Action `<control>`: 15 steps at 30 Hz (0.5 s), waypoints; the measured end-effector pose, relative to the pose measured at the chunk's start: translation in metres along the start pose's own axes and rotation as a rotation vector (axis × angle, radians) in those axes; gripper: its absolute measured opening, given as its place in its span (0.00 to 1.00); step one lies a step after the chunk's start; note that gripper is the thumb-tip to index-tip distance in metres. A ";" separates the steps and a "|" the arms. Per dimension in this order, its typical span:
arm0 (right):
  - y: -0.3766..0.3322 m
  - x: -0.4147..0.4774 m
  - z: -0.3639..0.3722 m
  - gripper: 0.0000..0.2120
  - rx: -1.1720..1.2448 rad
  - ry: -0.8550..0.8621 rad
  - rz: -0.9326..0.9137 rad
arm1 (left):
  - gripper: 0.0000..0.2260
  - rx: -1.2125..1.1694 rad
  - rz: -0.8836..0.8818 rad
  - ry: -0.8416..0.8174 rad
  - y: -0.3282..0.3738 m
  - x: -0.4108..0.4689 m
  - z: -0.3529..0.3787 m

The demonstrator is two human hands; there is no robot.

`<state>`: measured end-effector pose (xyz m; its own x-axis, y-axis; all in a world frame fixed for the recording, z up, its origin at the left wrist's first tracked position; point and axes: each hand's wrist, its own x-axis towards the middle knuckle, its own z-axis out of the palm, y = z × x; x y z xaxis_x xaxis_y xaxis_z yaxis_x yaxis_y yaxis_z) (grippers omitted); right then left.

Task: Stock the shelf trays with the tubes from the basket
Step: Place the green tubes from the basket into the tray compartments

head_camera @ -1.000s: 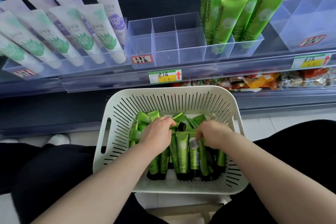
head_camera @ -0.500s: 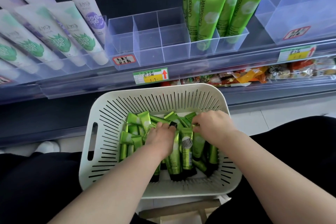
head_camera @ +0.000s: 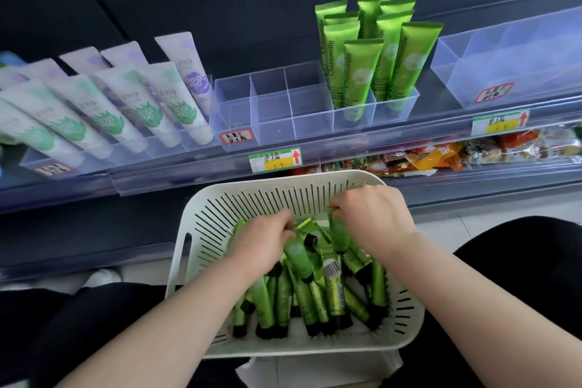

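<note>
- Heaped in basket point(head_camera: 283, 186): green tubes point(head_camera: 315, 293), 6 o'clock of empty tray point(head_camera: 274, 110).
- Pinching one tube point(head_camera: 339, 231) by its crimp with right grip point(head_camera: 374, 224); curled round another with left grip point(head_camera: 264, 246).
- Probably light, soft, slippery; best held at flat crimp.

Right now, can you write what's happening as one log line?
stage: picking from basket | left hand: grips green tubes | right hand: holds raised tube | clear tray: compartments empty

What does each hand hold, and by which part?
The right hand pinches a green tube by its flat sealed end. The left hand seems to grip another tube likewise.
</note>
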<state>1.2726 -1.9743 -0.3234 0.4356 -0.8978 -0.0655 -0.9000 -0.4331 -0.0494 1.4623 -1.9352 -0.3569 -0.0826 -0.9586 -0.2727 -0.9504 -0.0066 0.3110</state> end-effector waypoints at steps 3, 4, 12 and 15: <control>0.000 0.001 -0.019 0.03 0.028 0.145 0.014 | 0.06 -0.051 0.057 0.211 0.010 -0.006 -0.033; 0.001 0.001 -0.026 0.01 0.027 0.232 0.022 | 0.06 -0.063 0.068 0.278 0.014 -0.007 -0.046; 0.009 0.007 -0.095 0.07 0.045 0.622 0.054 | 0.06 -0.062 0.128 0.729 0.049 -0.005 -0.155; 0.014 0.013 -0.115 0.06 0.044 0.700 0.071 | 0.06 -0.089 0.140 0.856 0.061 0.007 -0.186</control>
<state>1.2640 -2.0009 -0.2099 0.2496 -0.7709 0.5861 -0.9180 -0.3810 -0.1103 1.4594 -1.9950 -0.1700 0.0907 -0.8365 0.5404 -0.9184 0.1395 0.3702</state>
